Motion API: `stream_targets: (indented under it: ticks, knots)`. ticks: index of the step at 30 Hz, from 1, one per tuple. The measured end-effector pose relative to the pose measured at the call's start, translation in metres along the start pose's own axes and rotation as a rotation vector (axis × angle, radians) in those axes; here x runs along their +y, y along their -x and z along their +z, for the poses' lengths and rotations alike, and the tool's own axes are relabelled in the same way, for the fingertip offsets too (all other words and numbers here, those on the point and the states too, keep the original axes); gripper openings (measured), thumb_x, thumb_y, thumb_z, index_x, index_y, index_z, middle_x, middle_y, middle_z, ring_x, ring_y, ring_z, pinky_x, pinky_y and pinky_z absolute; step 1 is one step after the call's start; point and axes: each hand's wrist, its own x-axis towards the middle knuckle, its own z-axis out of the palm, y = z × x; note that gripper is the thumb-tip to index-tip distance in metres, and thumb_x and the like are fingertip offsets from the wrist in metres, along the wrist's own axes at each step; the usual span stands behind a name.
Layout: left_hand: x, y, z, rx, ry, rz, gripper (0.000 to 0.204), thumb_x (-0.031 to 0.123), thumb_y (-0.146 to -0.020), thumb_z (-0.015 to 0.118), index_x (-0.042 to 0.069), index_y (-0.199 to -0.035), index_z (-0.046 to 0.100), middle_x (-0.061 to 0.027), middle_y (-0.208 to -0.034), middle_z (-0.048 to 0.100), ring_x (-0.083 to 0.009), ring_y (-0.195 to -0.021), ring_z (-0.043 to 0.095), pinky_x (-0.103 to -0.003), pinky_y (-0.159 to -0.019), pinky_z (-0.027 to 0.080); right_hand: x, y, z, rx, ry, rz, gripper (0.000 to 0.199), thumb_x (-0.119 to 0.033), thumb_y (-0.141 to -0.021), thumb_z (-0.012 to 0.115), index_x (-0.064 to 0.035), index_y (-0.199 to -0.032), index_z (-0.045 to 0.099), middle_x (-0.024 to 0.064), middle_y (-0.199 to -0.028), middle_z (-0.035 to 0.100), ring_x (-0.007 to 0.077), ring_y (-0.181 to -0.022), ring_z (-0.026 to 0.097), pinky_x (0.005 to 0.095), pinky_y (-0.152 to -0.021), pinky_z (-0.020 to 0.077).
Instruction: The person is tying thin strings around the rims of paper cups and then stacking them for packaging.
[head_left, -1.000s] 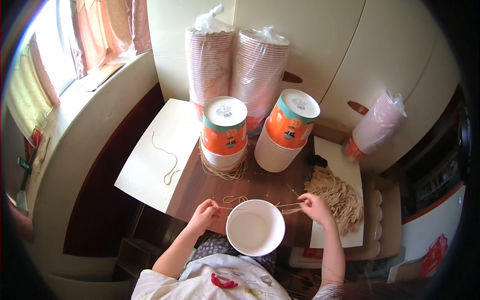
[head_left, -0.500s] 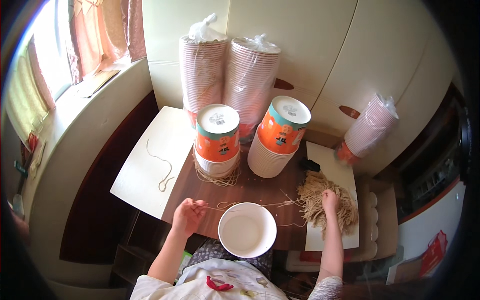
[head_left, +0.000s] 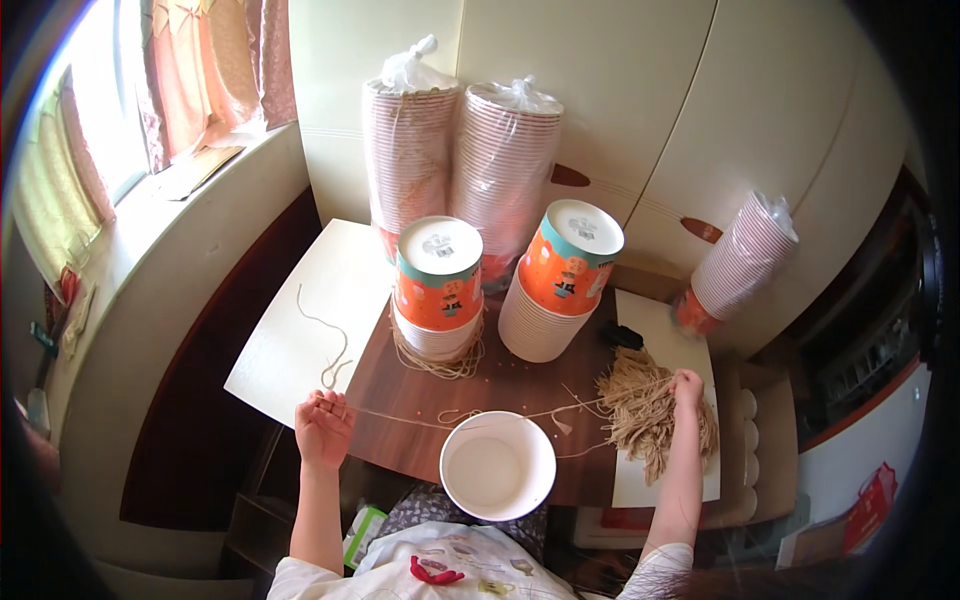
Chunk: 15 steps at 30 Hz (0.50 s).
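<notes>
Your forearms reach forward, spread well apart; your left hand shows its palm, fingers curled inward, while your right hand is bunched tightly

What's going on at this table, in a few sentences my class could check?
A person holds a strand of twine stretched between the left hand and right hand. It runs by the far rim of an open white tub by the table's near edge. The right hand is over a loose twine bundle. Farther back stand two upside-down tub stacks, left and right.
</notes>
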Motion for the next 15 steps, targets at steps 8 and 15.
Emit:
stream_targets:
  ticks: [8,15]
  knots:
    - [0.001,0.0,0.001,0.024,0.053,-0.002,0.011,0.014,-0.082,0.046,0.009,-0.076,0.053,-0.002,-0.077,0.059,-0.0157,-0.081,0.056,-0.032,-0.074,0.044,-0.058,-0.042,-0.026,0.197,-0.622,0.007,0.01,-0.005,-0.085,0.051,0.0001,-0.092,0.055,0.0039,-0.068,0.054,0.0083,-0.056,0.049,0.02,-0.048,0.0398]
    - [-0.008,0.004,0.002,-0.017,-0.104,-0.041,0.01,0.018,-0.083,0.045,0.012,-0.078,0.052,-0.0006,-0.079,0.057,-0.0167,-0.082,0.054,-0.031,-0.073,0.042,-0.158,0.045,0.035,-0.473,-0.429,-0.111,0.011,-0.011,-0.085,0.056,-0.0021,-0.091,0.055,0.0028,-0.075,0.056,0.0091,-0.063,0.054,0.0204,-0.054,0.0442]
